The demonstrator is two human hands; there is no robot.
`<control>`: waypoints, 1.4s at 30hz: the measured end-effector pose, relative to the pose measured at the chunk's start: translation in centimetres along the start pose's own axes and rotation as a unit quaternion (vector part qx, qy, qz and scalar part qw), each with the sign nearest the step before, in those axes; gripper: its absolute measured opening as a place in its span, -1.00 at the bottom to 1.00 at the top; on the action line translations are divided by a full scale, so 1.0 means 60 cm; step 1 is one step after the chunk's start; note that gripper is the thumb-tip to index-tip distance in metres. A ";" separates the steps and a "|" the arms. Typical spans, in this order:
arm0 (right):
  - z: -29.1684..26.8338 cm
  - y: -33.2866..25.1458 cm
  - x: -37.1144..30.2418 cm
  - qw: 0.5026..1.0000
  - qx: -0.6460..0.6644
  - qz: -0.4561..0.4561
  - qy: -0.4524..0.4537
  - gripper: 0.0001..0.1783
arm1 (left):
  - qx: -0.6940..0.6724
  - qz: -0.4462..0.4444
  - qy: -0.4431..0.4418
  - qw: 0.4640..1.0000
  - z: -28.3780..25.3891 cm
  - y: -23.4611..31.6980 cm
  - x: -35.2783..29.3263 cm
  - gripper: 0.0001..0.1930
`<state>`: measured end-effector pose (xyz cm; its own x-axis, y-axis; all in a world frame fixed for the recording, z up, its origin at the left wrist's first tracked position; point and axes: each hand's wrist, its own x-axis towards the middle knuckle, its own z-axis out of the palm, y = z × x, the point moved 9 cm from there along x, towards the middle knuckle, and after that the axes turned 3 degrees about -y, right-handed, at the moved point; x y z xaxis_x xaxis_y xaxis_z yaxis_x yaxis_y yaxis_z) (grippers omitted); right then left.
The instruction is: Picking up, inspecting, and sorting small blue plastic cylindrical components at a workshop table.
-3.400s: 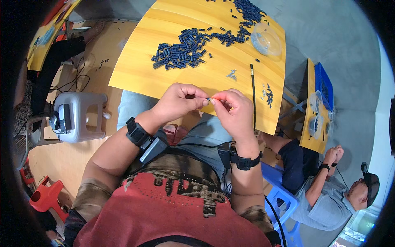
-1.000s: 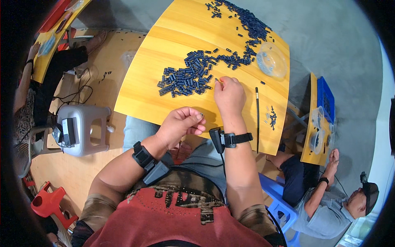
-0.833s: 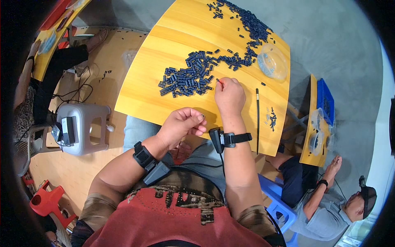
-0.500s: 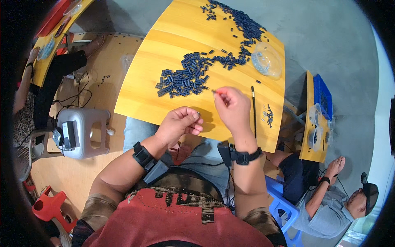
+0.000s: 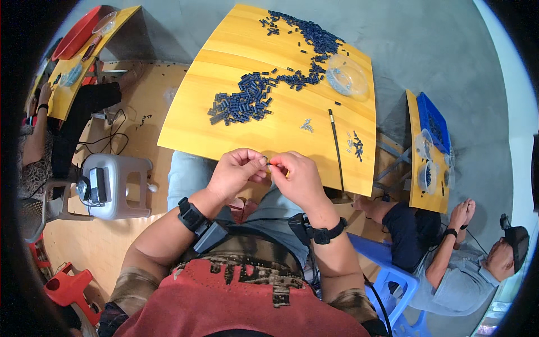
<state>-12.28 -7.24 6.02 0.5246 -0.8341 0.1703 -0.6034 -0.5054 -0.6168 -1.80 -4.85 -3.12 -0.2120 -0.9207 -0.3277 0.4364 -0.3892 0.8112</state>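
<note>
My left hand (image 5: 238,168) and my right hand (image 5: 296,173) meet fingertip to fingertip just off the table's near edge. Each is closed in a pinch. Between the tips shows a tiny dark part (image 5: 268,163), mostly covered by fingers, so its kind is unclear. Beyond my hands, a heap of small black plastic pieces (image 5: 241,104) covers the middle left of the yellow table (image 5: 193,132). To the right lie a small cluster of clear or silvery bits (image 5: 306,125), a thin black rod (image 5: 335,140) and a little group of dark pieces (image 5: 358,146).
More black pieces (image 5: 317,36) trail to the far edge beside a clear round tub (image 5: 346,78). A grey stool (image 5: 120,182) stands left, a blue stool (image 5: 387,275) right. A seated person (image 5: 455,275) is near a side table with a blue tray (image 5: 433,121); another sits far left.
My right hand has come down and left from over the table to meet my left hand. The view has shifted slightly, and the silvery bits it covered now show.
</note>
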 end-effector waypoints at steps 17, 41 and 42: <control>0.032 -0.016 -0.166 0.986 0.148 0.066 0.031 -0.89 | 0.014 -0.063 0.029 0.997 0.031 -0.089 -0.130 -0.89; 0.057 -0.002 -0.182 0.959 0.264 0.092 0.051 -0.88 | -0.064 -0.049 0.045 0.996 0.016 -0.100 -0.134 -0.87; 0.060 -0.001 -0.181 0.959 0.264 0.094 0.049 -0.88 | -0.066 -0.050 0.045 0.996 0.014 -0.101 -0.133 -0.87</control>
<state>-15.78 2.65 1.48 0.3613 -0.9296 0.0731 -0.2809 -0.1833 -0.9421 -3.46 4.90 -5.02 -0.1835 -0.8735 -0.4509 0.5290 -0.4743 0.7037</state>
